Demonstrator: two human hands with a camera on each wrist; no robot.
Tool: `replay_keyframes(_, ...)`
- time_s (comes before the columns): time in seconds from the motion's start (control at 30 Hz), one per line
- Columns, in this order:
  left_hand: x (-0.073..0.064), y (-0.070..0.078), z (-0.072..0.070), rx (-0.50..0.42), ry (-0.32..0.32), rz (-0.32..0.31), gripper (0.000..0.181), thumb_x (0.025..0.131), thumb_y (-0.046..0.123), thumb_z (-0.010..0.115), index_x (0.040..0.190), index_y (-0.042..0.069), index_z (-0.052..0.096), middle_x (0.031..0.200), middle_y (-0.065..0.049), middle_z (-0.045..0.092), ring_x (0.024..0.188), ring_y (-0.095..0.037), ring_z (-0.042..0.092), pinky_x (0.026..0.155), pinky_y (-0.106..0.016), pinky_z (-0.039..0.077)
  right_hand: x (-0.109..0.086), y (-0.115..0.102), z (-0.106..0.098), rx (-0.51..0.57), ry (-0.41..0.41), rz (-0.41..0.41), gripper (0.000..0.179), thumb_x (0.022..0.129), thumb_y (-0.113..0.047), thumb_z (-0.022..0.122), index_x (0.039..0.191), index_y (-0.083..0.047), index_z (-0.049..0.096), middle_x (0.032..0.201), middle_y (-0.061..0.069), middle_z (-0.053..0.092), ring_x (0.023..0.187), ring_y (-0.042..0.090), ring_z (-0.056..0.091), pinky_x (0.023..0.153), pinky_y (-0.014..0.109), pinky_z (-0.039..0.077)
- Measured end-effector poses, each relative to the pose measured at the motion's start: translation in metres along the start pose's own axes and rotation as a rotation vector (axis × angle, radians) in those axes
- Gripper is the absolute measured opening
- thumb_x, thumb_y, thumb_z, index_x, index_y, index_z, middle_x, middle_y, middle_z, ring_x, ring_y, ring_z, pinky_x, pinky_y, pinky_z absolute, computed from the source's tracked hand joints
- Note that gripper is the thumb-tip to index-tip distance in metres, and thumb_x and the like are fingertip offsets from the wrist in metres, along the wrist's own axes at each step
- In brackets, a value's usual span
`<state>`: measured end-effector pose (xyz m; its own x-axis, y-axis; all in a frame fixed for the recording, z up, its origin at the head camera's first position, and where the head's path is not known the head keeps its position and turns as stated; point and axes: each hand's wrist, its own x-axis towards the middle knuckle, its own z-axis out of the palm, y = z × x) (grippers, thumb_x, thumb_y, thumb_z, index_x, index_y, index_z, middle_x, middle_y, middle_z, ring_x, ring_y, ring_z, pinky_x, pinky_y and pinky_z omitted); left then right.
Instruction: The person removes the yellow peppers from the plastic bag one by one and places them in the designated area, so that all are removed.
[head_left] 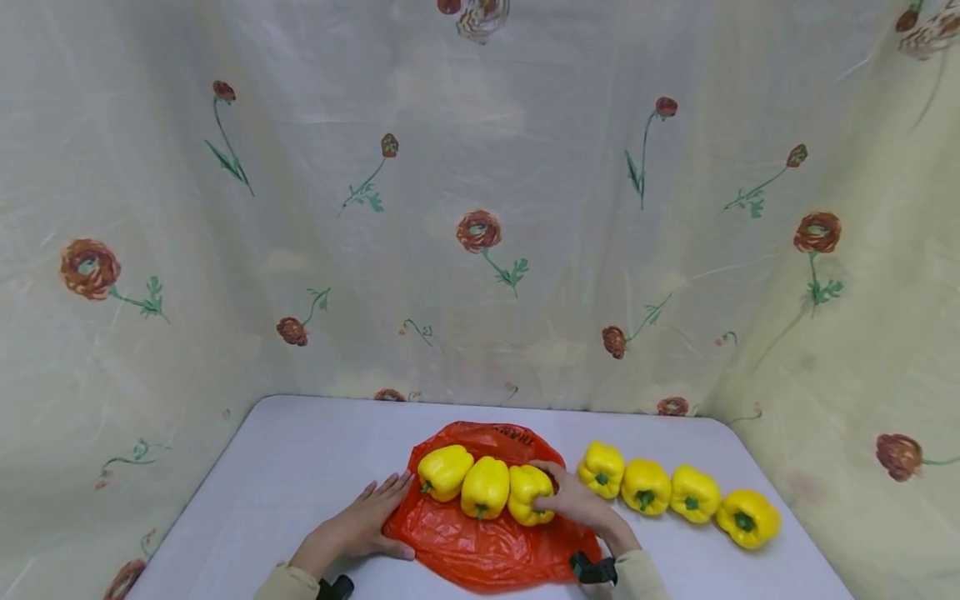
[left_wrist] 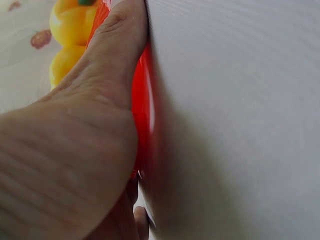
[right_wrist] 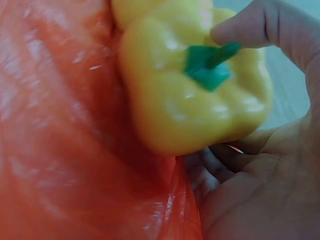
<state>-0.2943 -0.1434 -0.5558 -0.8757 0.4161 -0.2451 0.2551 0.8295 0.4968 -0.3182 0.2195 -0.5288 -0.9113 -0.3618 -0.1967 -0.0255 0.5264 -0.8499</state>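
A red plastic bag (head_left: pixel 487 558) with dark lettering lies flat on the white table. On top of it three yellow bell peppers sit side by side: a left one (head_left: pixel 446 472), a middle one (head_left: pixel 485 487) and a right one (head_left: pixel 529 497). My right hand (head_left: pixel 579 502) grips the right bell pepper. The right wrist view shows the thumb near its green stem (right_wrist: pixel 222 55) and the other fingers partly hidden beneath. With fingers extended, my left hand (head_left: pixel 363 525) rests at the bag's left edge, its thumb along the table in the left wrist view.
To the right of the bag, several more yellow bell peppers (head_left: pixel 693 495) stand in a slanting row on the table (head_left: pixel 315 450). A flower-printed curtain (head_left: pixel 480 317) surrounds the table's back and sides.
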Motion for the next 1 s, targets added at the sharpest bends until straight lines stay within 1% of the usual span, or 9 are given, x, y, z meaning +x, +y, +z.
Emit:
replay_keyframes(0.17,0.0007,0.0003,0.0000,-0.004,-0.003,-0.005,0.116,0.066,0.069,0.071,0.153,0.010,0.024,0.161,-0.010,0.022,0.149,-0.034,0.013,0.119,-0.060,0.008,0.0023,0.0048,0.0023,0.027,-0.019,-0.018,0.074,0.082,-0.021,0.072,0.145,-0.006,0.036,0.131,0.016,0.052,0.109,0.027,0.051,0.094,0.046,0.047)
replay_keyframes(0.37,0.0017,-0.0004,-0.0003,0.006,0.003,-0.002,0.116,0.066,0.070,0.070,0.154,0.010,0.024,0.161,-0.010,0.022,0.149,-0.034,0.014,0.119,-0.060,0.009,0.0050,0.0078,0.0023,0.037,-0.014,-0.015,0.075,0.082,-0.023,0.072,0.145,-0.008,0.036,0.132,0.015,0.052,0.111,0.027,0.051,0.096,0.047,0.047)
replay_keyframes(0.5,0.0018,0.0004,-0.0007,-0.001,-0.002,-0.006,0.116,0.066,0.069,0.071,0.153,0.009,0.024,0.161,-0.010,0.022,0.149,-0.034,0.014,0.119,-0.060,0.008,0.0053,0.0091,0.0023,0.040,-0.025,-0.002,0.077,0.082,-0.023,0.073,0.147,-0.008,0.035,0.133,0.017,0.051,0.111,0.028,0.051,0.096,0.048,0.047)
replay_keyframes(0.73,0.0028,0.0007,-0.0003,-0.011,-0.006,-0.019,0.115,0.066,0.067,0.072,0.153,0.010,0.025,0.161,-0.009,0.023,0.149,-0.033,0.013,0.119,-0.060,0.008,0.0029,0.0060,0.0020,0.065,-0.022,0.004,0.077,0.081,-0.021,0.073,0.146,-0.008,0.034,0.133,0.018,0.049,0.111,0.029,0.051,0.095,0.047,0.048)
replay_keyframes(0.9,0.0048,-0.0017,0.0011,-0.007,-0.004,-0.018,0.115,0.065,0.068,0.071,0.154,0.011,0.024,0.161,-0.008,0.022,0.150,-0.033,0.013,0.119,-0.060,0.008,0.0010,0.0017,-0.0001,0.059,-0.009,0.005,0.078,0.080,-0.023,0.074,0.146,-0.009,0.033,0.134,0.018,0.049,0.112,0.029,0.050,0.096,0.048,0.047)
replay_keyframes(1.0,0.0053,-0.0025,0.0017,-0.010,-0.006,-0.021,0.116,0.065,0.069,0.071,0.154,0.012,0.024,0.161,-0.008,0.022,0.150,-0.032,0.013,0.119,-0.059,0.008,0.0002,-0.0008,-0.0014,0.037,0.007,0.000,0.078,0.080,-0.025,0.074,0.146,-0.009,0.033,0.135,0.017,0.049,0.112,0.029,0.050,0.097,0.049,0.046)
